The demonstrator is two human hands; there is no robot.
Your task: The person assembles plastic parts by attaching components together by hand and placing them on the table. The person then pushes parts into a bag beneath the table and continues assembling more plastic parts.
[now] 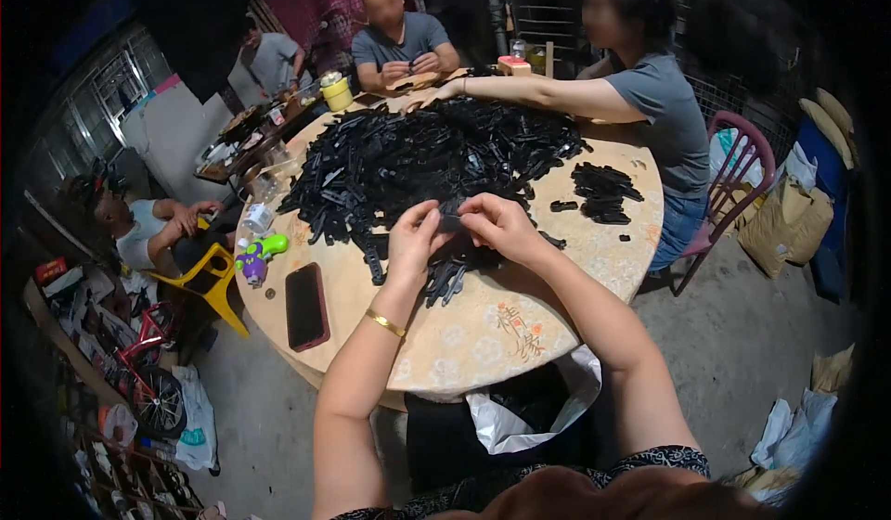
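Over the near side of the round table (594, 297), my left hand (415, 242) and my right hand (504, 228) meet, fingertips pinched together. Between them is a small dark plastic piece (451, 220), its exact shape too small to make out. Just beyond my hands spreads a large heap of slim black plastic pieces (399, 149). Several more loose black pieces (445, 283) lie beneath my hands, partly hidden by them. To the right, a smaller pile of black strips (605, 192) sits apart from the heap.
A phone (306, 305), a purple-green toy (258, 257) and a yellow container (336, 91) are on the table's left. An open white sack (501, 436) is at my lap. One person (668, 121) reaches over the heap; another (399, 42) works opposite. A yellow chair (215, 283) stands left.
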